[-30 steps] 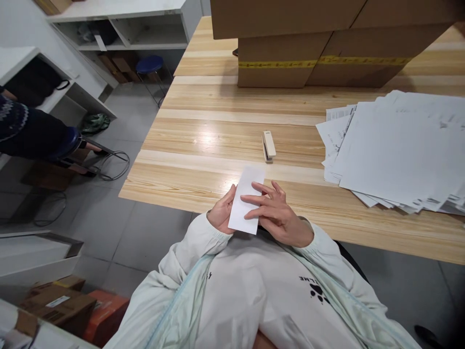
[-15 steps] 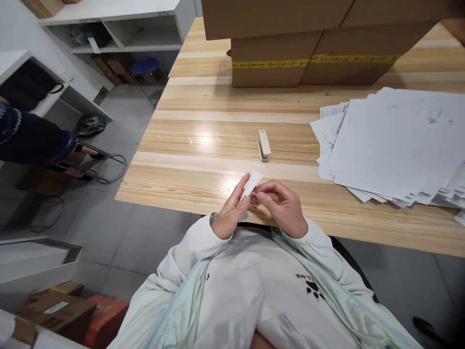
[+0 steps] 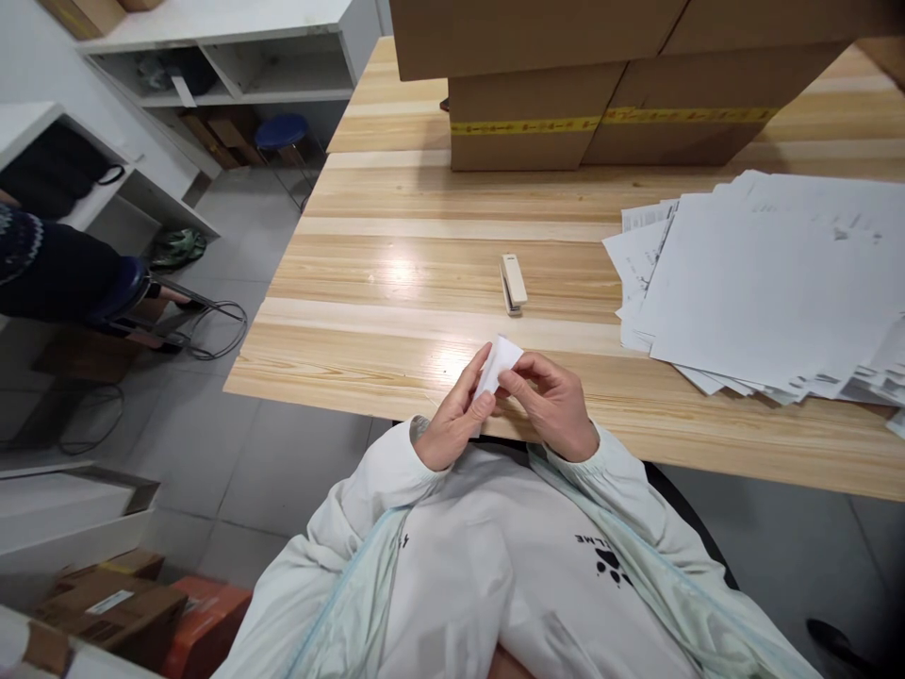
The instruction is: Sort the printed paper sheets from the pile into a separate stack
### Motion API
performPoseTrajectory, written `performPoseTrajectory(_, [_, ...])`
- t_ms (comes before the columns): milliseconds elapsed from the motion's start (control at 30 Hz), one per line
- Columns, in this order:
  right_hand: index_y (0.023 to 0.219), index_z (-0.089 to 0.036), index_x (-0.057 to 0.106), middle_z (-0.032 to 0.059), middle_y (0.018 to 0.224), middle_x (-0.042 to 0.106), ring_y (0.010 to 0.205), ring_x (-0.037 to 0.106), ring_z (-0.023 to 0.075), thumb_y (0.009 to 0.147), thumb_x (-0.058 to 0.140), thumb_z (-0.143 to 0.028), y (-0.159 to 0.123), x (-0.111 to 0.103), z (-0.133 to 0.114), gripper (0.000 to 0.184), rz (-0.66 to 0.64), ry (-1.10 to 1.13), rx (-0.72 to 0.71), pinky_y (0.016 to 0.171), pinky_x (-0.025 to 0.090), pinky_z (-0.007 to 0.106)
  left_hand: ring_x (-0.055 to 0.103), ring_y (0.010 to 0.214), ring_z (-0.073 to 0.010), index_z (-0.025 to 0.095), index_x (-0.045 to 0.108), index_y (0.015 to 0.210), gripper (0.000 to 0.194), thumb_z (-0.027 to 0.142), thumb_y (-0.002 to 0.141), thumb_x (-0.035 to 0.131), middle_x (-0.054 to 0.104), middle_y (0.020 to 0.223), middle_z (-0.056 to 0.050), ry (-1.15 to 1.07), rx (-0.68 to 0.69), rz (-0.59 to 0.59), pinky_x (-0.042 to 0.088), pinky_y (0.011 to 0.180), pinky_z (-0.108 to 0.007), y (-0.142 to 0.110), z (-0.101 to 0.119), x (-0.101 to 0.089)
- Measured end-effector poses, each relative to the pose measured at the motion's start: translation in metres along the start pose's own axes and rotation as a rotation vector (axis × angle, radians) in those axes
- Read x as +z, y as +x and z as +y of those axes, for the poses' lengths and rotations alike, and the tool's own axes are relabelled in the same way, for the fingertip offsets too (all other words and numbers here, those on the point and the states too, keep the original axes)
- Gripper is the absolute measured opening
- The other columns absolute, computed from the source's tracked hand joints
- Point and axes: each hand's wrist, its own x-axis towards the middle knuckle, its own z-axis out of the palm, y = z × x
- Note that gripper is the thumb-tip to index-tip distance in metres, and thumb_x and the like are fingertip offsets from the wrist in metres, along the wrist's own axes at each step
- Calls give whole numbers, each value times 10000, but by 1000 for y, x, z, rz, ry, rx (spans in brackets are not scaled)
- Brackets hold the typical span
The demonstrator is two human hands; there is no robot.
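Note:
Between my hands, just above the table's near edge, is a small folded piece of white paper [image 3: 501,360]. My left hand [image 3: 452,415] is closed on its left side, with the thumb pressed on the lower part. My right hand [image 3: 555,401] pinches its right edge between thumb and fingers. A cream stapler [image 3: 513,283] lies on the table a little beyond my hands, touched by neither. The lower end of the paper is partly hidden behind my left thumb.
The wooden table [image 3: 339,330] carries a spread stack of white sheets [image 3: 770,283] on the right. Large cardboard boxes [image 3: 523,123] stand at the back. A seated person [image 3: 57,264] is at the far left, near a blue stool [image 3: 281,130] and white shelves [image 3: 283,97].
My right fingers have moved onto the paper's right edge. The paper has turned and now shows a wider face, its top shifted slightly right. The stapler has not moved.

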Motion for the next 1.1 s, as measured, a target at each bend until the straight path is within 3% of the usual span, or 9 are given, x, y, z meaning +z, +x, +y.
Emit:
performPoseTrajectory(200, [771,-206,637,-11,702,633,656,585,145,837,696,-394,3,-13,5,207,44,151,-1,640,491,282,650,1210,-322,144,623,1285,547,475,857,700,739,1183,-137,-382,-225,156,488,1065,-457,6,-2,-17])
performPoseTrajectory(367, [851,-218,637,11,729,628,645,579,167,820,627,-362,10,-29,-3,148,198,289,45,599,469,292,685,1147,-323,95,641,1293,570,519,917,578,740,1158,-176,-497,-281,-22,472,1076,-466,4,14,-33])
performPoseTrajectory(500, [759,-216,580,6,684,570,621,541,161,828,629,-347,13,-36,-7,156,215,266,59,583,440,289,692,1130,-320,106,609,1340,593,528,927,561,709,1229,-193,-494,-282,-39,453,1086,-492,4,16,-35])
performPoseTrajectory(600, [634,-204,503,-23,593,472,562,451,122,818,658,-318,13,-36,-7,266,229,221,21,553,373,263,658,1199,-333,106,607,1333,589,521,915,593,686,1275,-205,-468,-251,6,438,1107,-499,6,14,-32])
performPoseTrajectory(767, [610,-203,498,-33,577,487,561,458,111,860,636,-268,5,-31,-13,293,186,-62,-152,557,371,260,639,1223,-325,127,677,1215,473,475,896,654,612,1411,-182,-405,-146,94,468,1091,-490,8,14,-23])
performPoseTrajectory(900, [609,-205,460,-38,566,469,539,438,100,885,598,-251,-1,-22,-23,311,133,-284,-207,538,353,262,612,1262,-344,132,682,1218,525,520,864,687,593,1437,-178,-350,-132,114,465,1100,-510,6,12,-16])
performPoseTrajectory(1000, [605,-207,421,-43,568,425,529,399,89,873,593,-241,1,-8,-25,321,91,-368,-237,526,357,251,540,1354,-350,166,659,1283,593,554,837,712,619,1418,-144,-273,-107,148,399,1167,-506,4,5,-9])
performPoseTrajectory(1100, [639,-215,427,-39,599,458,542,439,89,874,604,-264,4,8,-20,299,43,-351,-213,514,392,234,378,1491,-293,235,592,1394,608,538,875,678,581,1474,-86,-201,-52,89,263,1257,-439,4,-2,-2])
